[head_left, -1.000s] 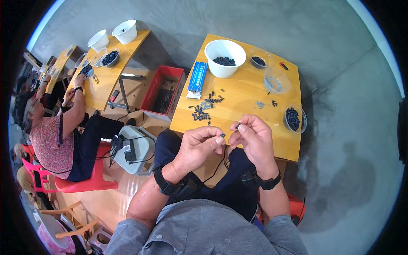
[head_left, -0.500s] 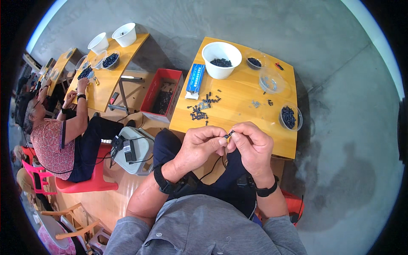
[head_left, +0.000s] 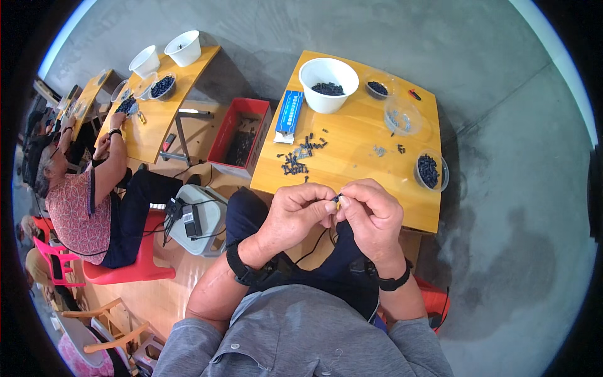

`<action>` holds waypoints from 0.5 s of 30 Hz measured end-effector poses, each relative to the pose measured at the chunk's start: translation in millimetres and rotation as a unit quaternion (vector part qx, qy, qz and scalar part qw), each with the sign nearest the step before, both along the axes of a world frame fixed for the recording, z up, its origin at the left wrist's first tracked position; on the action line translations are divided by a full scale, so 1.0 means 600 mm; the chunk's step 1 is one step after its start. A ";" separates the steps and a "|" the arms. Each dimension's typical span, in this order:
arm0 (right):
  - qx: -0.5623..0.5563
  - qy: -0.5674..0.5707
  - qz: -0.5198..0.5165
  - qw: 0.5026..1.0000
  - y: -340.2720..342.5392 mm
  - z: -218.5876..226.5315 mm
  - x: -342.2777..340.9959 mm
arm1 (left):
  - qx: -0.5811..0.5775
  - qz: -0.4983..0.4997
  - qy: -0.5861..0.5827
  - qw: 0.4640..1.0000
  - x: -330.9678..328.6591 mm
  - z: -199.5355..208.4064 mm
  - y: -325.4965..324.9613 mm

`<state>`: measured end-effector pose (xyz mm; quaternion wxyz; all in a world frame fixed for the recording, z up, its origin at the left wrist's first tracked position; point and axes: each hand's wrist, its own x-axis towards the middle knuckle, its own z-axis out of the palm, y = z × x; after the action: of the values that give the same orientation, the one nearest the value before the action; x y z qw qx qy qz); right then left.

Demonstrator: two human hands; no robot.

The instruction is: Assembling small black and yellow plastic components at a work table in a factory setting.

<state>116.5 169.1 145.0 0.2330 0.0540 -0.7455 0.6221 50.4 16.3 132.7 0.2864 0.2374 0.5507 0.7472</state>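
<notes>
My left hand (head_left: 298, 212) and my right hand (head_left: 372, 213) meet over my lap at the table's near edge, thumbs and forefingers pinched. Between the fingertips they share a small black plastic part (head_left: 336, 197); most of it is covered by the fingers. Just beyond my left hand, a loose pile of small black parts (head_left: 295, 164) lies on the yellow table (head_left: 352, 169). A few clear bits (head_left: 379, 151) and a little cluster of dark pieces (head_left: 401, 149) lie farther right.
A white tub (head_left: 317, 103) of black parts stands at the back beside a blue box (head_left: 288, 116). Clear bowls (head_left: 445, 176) hold parts along the right. A red carton (head_left: 220, 147) stands on the floor left of the table. Farther left, a person (head_left: 78, 210) works at another table.
My fingertips have drawn slightly closer together around the black part, so less of it shows. The view has shifted a little. At the other table, the person's arm has moved.
</notes>
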 end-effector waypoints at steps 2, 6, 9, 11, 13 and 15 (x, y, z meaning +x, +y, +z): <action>0.017 0.006 -0.002 1.000 0.002 0.001 0.000 | -0.006 -0.007 -0.004 1.000 -0.003 0.003 -0.001; 0.003 0.000 0.018 1.000 0.008 0.006 -0.002 | 0.002 -0.042 -0.057 0.997 -0.006 0.008 -0.004; 0.031 0.017 0.020 0.999 0.014 0.006 -0.005 | 0.016 -0.052 -0.079 0.995 -0.007 0.007 -0.002; 0.051 0.030 0.017 0.998 0.016 0.006 -0.006 | 0.022 -0.059 -0.092 0.994 -0.008 0.008 -0.001; 0.085 0.059 0.015 0.995 0.018 0.005 -0.008 | 0.020 -0.065 -0.097 0.993 -0.011 0.008 -0.001; 0.118 0.074 0.015 0.990 0.020 0.006 -0.009 | 0.019 -0.059 -0.108 0.992 -0.010 0.007 0.001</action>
<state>111.3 180.9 148.8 0.2702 0.1388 -0.7933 0.5276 44.5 17.0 137.2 0.3839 0.1926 0.4872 0.7604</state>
